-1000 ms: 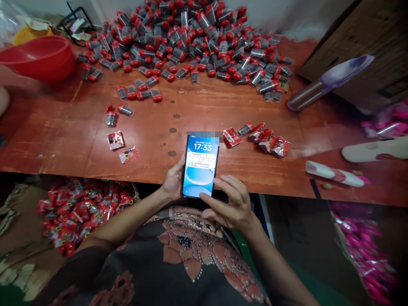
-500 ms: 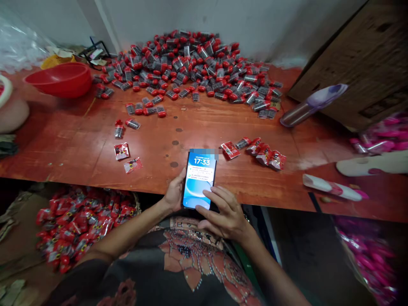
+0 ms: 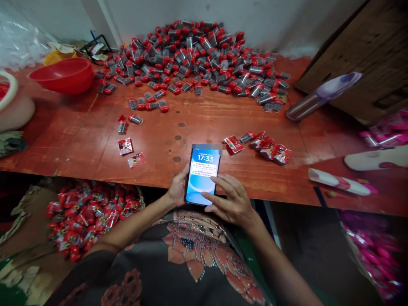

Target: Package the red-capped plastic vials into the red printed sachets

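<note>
A smartphone (image 3: 203, 180) with a lit blue lock screen reading 17:33 is held upright at the table's front edge. My left hand (image 3: 177, 189) is closed around its left side. Over the lower right of the screen my right hand (image 3: 234, 199) hovers with fingers apart; whether a fingertip touches the glass I cannot tell. Just beyond the phone's right lie a red printed packet (image 3: 233, 145), a small clear jar (image 3: 246, 137) and several red filled packets (image 3: 274, 151). To the left are two more flat packets (image 3: 125, 146) and loose red-capped jars (image 3: 122, 126).
A big heap of red-capped jars (image 3: 191, 59) lies against the wall. A red bowl (image 3: 63, 76) and a white bucket (image 3: 15, 106) stand left. Below the table is a basket of red packets (image 3: 92, 216). Right are a cardboard box (image 3: 347, 63) and a purple scoop-like tube (image 3: 318, 97).
The camera view has shifted slightly, so the scene sits a little further right. My right fingers have moved slightly over the screen. My left hand still holds the phone.
</note>
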Tool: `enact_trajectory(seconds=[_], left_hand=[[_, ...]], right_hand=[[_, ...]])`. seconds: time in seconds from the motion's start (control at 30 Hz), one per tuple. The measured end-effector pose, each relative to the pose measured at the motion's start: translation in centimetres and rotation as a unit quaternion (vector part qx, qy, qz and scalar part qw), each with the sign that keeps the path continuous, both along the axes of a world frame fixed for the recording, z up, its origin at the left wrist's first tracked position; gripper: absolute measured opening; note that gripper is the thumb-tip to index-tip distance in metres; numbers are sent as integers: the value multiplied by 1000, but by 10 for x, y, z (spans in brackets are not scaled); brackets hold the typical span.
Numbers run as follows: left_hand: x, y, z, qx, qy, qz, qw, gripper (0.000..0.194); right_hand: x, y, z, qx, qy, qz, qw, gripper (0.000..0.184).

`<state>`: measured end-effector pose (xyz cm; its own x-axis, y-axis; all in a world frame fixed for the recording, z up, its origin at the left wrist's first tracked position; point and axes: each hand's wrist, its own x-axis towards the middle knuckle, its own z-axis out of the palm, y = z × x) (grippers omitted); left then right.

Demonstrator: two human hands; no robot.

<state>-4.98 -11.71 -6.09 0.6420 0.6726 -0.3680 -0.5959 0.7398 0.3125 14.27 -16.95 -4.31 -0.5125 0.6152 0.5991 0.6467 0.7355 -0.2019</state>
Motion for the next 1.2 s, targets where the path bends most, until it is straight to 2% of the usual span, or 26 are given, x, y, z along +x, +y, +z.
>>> enact_trajectory(seconds=[0.1,0.27,0.33,0.47,0.6,0.8,1.0,1.2], left_hand=[[-1,-1,-1,-6,-8,-3,1000,57],[-1,-3,6,-28,1,-12,1000,55],[0,-4,7,-34,6,-15,999,54],[1,-4,3,-33,3,-14,999,54],[0,-5,-2,-31,-10,-25,999,56],[1,-5,2,-11,-18,-38,999,57],[1,-5,4,-20,-9,-20,1000,56],[1,-7,7,-36,-23,-23,999,61]], right_hand=[[6,6,-1,5,-9,-44,999,42],[18,13,2,9,60,-203,977,47],[20,12,5,23,88,-218,972,44],[13,3,8,30,99,-186,977,36],[3,-5,6,18,100,-142,985,35],[-7,-10,3,26,93,-77,992,31],[-14,-15,3,19,89,-32,995,34],[-25,-17,5,18,-2,-26,1000,50]])
